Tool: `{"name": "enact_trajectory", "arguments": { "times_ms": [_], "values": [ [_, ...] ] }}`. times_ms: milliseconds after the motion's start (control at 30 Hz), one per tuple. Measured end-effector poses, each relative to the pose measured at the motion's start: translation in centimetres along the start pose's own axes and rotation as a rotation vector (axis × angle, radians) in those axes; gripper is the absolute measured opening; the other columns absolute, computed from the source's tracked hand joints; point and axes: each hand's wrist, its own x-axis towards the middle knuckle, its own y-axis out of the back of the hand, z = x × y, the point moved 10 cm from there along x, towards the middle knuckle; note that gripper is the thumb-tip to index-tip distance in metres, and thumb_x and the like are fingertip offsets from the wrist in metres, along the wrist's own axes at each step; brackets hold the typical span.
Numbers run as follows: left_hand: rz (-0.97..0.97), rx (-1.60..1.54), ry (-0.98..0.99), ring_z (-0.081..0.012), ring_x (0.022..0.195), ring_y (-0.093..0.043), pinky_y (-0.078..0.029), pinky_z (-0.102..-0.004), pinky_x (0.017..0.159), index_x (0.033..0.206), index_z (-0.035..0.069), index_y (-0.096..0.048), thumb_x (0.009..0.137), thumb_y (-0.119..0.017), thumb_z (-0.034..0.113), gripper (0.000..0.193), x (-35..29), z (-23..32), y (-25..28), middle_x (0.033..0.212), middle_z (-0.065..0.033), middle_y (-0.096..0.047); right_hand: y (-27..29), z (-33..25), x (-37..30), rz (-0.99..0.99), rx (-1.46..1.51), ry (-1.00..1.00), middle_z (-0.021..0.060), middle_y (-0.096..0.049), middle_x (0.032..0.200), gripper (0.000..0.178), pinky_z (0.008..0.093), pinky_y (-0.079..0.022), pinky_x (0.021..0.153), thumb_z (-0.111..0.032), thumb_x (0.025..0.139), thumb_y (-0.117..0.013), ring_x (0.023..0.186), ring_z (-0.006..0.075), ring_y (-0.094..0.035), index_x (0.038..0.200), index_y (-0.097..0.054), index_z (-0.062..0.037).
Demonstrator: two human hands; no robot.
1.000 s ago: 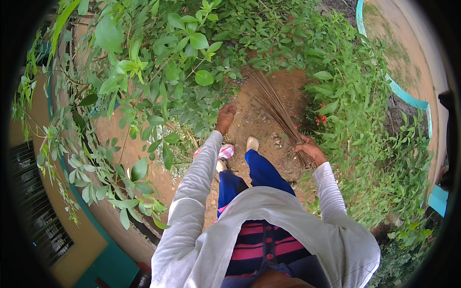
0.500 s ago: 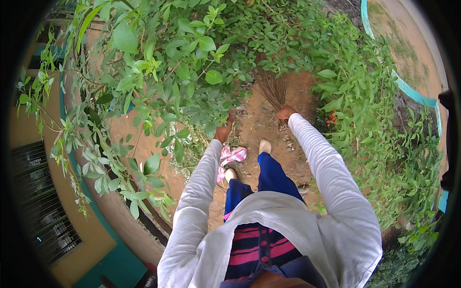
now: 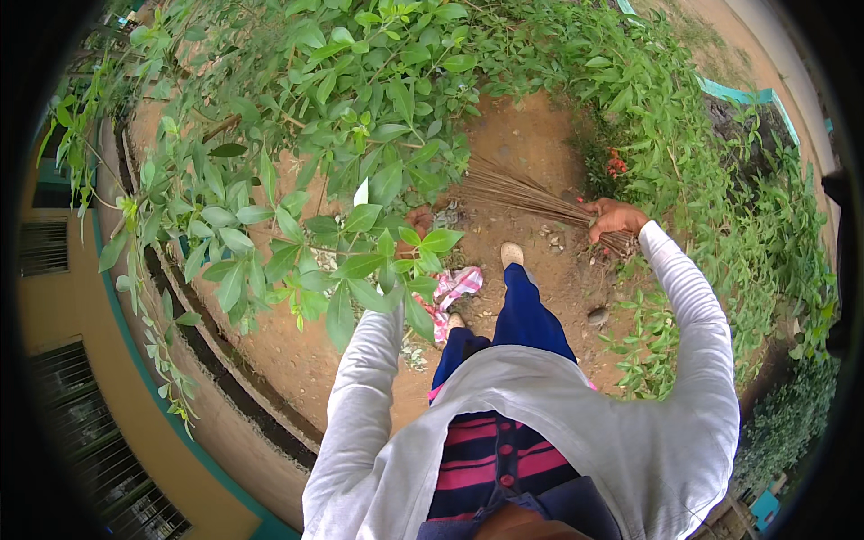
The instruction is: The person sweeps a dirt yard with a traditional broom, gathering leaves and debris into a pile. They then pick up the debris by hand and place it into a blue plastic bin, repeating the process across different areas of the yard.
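Note:
My right hand [image 3: 617, 218] is closed around the bound end of a stick broom [image 3: 531, 192]. Its thin brown twigs fan out leftward over the bare soil, and a short butt sticks out below the fist. My left hand [image 3: 416, 222] is largely covered by leafy twigs in front of it, so its fingers and anything in them are hidden. A pink-and-white checked cloth [image 3: 461, 283] lies on the ground by my left shoe, just below that hand.
Leafy branches [image 3: 360, 261] hang across the left and top. Dense green shrubs [image 3: 711, 189] with red flowers [image 3: 616, 164] line the right. A drain channel [image 3: 225, 369] runs beside a yellow building [image 3: 54, 297] on the left. A dark stone [image 3: 598, 316] lies near my right foot.
My right hand has swung out to the right, turning the broom from pointing away to lying sideways. Leaves now cover more of my left hand. My view has shifted.

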Motion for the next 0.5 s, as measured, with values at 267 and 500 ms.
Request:
{"name": "enact_trajectory", "arguments": {
  "times_ms": [267,500],
  "values": [
    [0.028,0.009,0.095,-0.0148,0.084,-0.055,-0.044,-0.0270,0.080,0.116,0.001,-0.055,0.088,-0.050,0.004,0.029,-9.2,-6.4,7.5,0.096,-0.0067,-0.062,-18.1,-3.3,13.4,0.101,0.123,-0.072,0.0213,-0.063,0.106,0.087,0.0365,-0.049,0.073,-0.022,0.053,-0.078,0.087,0.0284,-0.062,0.127,-0.045,0.0099],
    [0.068,0.101,0.050,-0.0109,0.084,-0.056,-0.045,-0.0241,0.071,0.115,0.002,-0.058,0.087,-0.052,0.002,0.029,-12.2,-6.8,8.4,0.100,-0.0020,-0.062,-34.2,-2.2,9.5,-0.196,0.354,0.284,0.0148,-0.063,0.107,0.079,0.0313,-0.046,0.080,-0.021,0.056,-0.075,0.095,0.0208,-0.058,0.128,-0.050,0.0003]
  ]
}}
